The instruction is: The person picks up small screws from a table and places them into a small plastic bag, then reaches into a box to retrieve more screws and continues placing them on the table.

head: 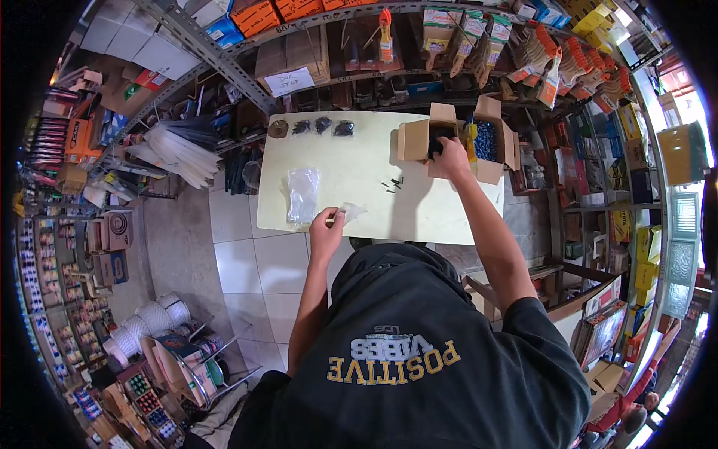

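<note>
My left hand (327,227) pinches a small clear plastic bag (353,212) at the table's near edge. Reaching into an open cardboard box (414,141) of black pieces is my right hand (451,156); its fingertips are partly hidden among them. Beside it stands a second cardboard box (511,147) filled with small blue pieces (484,141). Several loose black screws (396,183) lie on the tabletop between my hands. A stack of clear plastic bags (303,195) rests left of them. Along the far edge are filled bags of black pieces (343,128) and a round brownish object (278,129).
The pale table (370,151) stands against metal shelving. Paintbrushes (552,84) hang over its far right side. Plastic sheets (179,154) jut from the left shelves. Rope rolls (147,325) and a metal-framed rack are at lower left. Other people (634,418) are at far lower right.
</note>
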`<action>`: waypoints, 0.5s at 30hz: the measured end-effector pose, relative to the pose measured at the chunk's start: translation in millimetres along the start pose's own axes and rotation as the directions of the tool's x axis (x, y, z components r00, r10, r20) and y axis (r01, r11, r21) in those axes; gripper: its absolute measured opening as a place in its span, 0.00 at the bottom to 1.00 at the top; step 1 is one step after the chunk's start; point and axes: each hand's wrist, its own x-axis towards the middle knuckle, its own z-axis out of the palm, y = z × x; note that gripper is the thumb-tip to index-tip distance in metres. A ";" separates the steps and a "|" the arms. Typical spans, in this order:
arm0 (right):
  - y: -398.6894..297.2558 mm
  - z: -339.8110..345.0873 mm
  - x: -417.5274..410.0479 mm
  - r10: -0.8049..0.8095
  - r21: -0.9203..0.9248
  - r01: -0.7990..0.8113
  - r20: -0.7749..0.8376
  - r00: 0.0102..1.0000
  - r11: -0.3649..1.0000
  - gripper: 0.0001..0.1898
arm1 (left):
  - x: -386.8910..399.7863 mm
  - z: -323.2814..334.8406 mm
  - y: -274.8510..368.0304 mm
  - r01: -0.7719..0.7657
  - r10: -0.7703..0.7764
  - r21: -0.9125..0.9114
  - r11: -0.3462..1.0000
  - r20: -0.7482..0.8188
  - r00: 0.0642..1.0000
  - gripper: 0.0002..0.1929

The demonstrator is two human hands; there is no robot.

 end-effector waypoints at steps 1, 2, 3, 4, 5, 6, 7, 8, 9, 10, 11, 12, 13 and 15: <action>-3.9 0.9 0.2 -0.004 0.001 0.004 0.002 1.000 1.000 0.25 | -0.3 -0.6 -0.5 0.001 -0.001 0.000 1.000 -0.004 1.000 0.13; -7.5 1.5 0.3 0.023 -0.031 -0.023 0.013 1.000 0.999 0.25 | -0.3 -1.5 -1.0 0.002 -0.002 0.008 1.000 -0.004 1.000 0.13; -12.5 0.0 -0.3 0.050 -0.062 -0.049 0.024 0.998 0.997 0.24 | -0.3 -2.6 -1.3 0.003 -0.003 0.016 1.000 -0.004 1.000 0.13; -15.6 -3.1 -1.5 0.047 -0.061 -0.045 0.026 0.999 0.997 0.24 | -0.9 -3.1 -1.7 0.005 -0.005 0.016 1.000 -0.008 1.000 0.13; -18.1 -6.6 -3.1 0.053 -0.072 -0.050 0.041 0.998 0.996 0.24 | -2.1 -3.5 -2.2 0.014 -0.014 0.015 1.000 -0.013 1.000 0.13; -16.7 -7.7 -3.2 0.063 -0.084 -0.058 0.052 0.997 0.995 0.24 | -2.9 -3.2 -2.5 0.020 -0.020 0.013 1.000 -0.015 1.000 0.13; -15.0 -7.2 -1.6 0.063 -0.084 -0.058 0.052 0.997 0.995 0.24 | -3.3 -3.4 -3.0 0.020 -0.019 0.013 1.000 -0.015 1.000 0.13; -13.8 -7.3 0.3 0.051 -0.085 -0.045 0.069 0.996 0.995 0.24 | -3.5 -3.7 -3.5 0.029 -0.029 0.024 0.999 -0.013 1.000 0.13; -10.5 -5.6 2.7 0.039 -0.087 -0.031 0.085 0.996 0.996 0.24 | -3.2 -3.7 -4.1 0.038 -0.037 0.035 0.999 -0.011 0.999 0.13; -7.1 -3.2 3.6 0.038 -0.087 -0.031 0.083 0.996 0.996 0.24 | -2.9 -2.9 -4.7 0.036 -0.036 0.035 0.999 -0.011 0.999 0.13; -3.9 -0.8 4.3 0.037 -0.072 -0.032 0.066 0.997 0.997 0.24 | -2.5 -2.1 -5.2 0.029 -0.029 0.040 0.999 -0.009 1.000 0.13; -3.0 0.3 4.1 0.036 -0.058 -0.034 0.050 0.998 0.998 0.23 | -2.2 -1.8 -3.3 0.024 -0.024 0.046 0.999 -0.008 1.000 0.13; -2.0 0.8 4.5 0.037 -0.058 -0.034 0.049 0.998 0.998 0.23 | -1.9 -0.9 -1.2 0.024 -0.023 0.047 0.999 -0.007 1.000 0.13; -0.9 0.8 4.6 0.052 -0.050 -0.048 0.068 0.996 0.998 0.21 | -1.1 1.2 1.5 0.038 -0.038 0.044 0.998 -0.007 0.999 0.13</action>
